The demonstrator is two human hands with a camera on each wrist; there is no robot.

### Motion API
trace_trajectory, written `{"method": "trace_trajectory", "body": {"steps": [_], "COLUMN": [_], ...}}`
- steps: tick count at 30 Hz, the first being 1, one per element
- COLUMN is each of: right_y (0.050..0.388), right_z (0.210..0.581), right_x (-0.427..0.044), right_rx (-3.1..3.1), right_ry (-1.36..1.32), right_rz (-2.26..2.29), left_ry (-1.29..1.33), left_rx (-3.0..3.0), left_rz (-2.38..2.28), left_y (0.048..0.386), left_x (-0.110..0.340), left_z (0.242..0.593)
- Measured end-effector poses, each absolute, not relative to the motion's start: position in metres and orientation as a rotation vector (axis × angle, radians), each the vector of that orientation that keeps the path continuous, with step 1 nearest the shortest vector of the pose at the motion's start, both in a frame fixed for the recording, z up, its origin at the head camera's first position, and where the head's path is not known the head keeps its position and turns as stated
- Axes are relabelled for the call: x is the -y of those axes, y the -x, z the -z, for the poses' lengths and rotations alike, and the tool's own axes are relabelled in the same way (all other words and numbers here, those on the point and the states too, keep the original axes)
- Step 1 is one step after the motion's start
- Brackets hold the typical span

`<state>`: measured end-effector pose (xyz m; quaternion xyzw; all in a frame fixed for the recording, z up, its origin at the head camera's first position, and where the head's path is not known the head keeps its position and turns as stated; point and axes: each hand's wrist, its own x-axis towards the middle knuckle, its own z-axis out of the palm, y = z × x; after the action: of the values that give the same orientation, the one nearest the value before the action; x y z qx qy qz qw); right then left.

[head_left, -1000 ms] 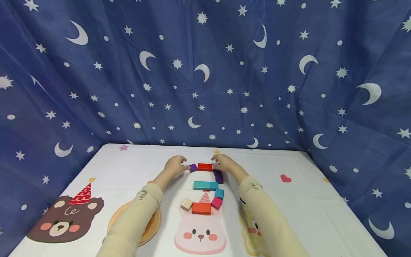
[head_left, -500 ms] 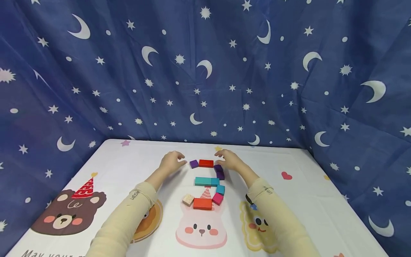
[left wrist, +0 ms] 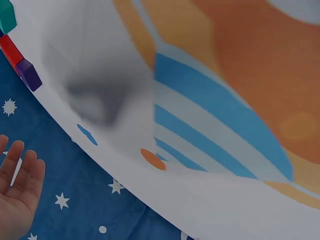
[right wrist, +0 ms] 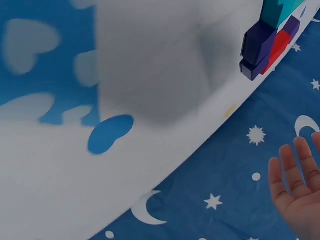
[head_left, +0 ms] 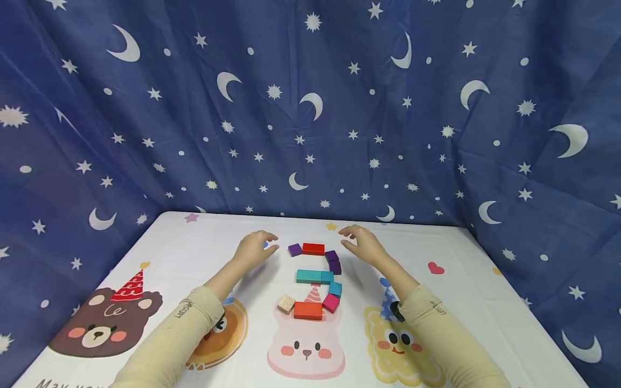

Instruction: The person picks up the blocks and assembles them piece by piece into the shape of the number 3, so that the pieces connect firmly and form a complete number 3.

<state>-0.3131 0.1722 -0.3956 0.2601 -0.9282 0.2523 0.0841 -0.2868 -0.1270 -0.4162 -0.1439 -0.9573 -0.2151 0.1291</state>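
Coloured blocks lie on the table in a curved line shaped like a 3. At its far end sit a purple block (head_left: pixel 295 250) and a red block (head_left: pixel 313 249), with two dark purple blocks (head_left: pixel 333 262) to the right. A teal block (head_left: pixel 308 276) lies across the middle beside smaller blue ones, then a magenta block (head_left: pixel 331 303), an orange-red block (head_left: pixel 308 310) and a pale wooden block (head_left: pixel 286 304). My left hand (head_left: pixel 254 249) hovers left of the purple block, holding nothing. My right hand (head_left: pixel 363 243) stands off to the right of the dark purple blocks, fingers loosely bent, also holding nothing.
A white cloth printed with a bear (head_left: pixel 104 323), a rabbit (head_left: pixel 306 350) and other cartoon figures covers the table (head_left: pixel 485 302). Behind its far edge hangs a blue curtain (head_left: pixel 339 108) with moons and stars.
Both hands have drawn away from the far blocks, the left hand leftward and the right hand rightward. The blocks keep their curved arrangement. The head view has shifted slightly.
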Motion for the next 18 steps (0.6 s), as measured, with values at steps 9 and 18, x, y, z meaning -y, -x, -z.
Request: {"method": "trace_trajectory", "body": {"steps": [9, 18], "right_y": [0.289, 0.271], "right_z": [0.388, 0.381], "right_x": [-0.185, -0.193], "right_rx": [2.755, 2.701], "right_ry": [-0.723, -0.785], "right_rz": [-0.703, -0.646], "left_ry": [0.425, 0.522], "left_rx": [2.742, 2.724], "left_rz": [0.676, 0.672], "left_y": [0.264, 0.253], "left_x": [0.139, 0.150], "left_z": [0.412, 0.407]}}
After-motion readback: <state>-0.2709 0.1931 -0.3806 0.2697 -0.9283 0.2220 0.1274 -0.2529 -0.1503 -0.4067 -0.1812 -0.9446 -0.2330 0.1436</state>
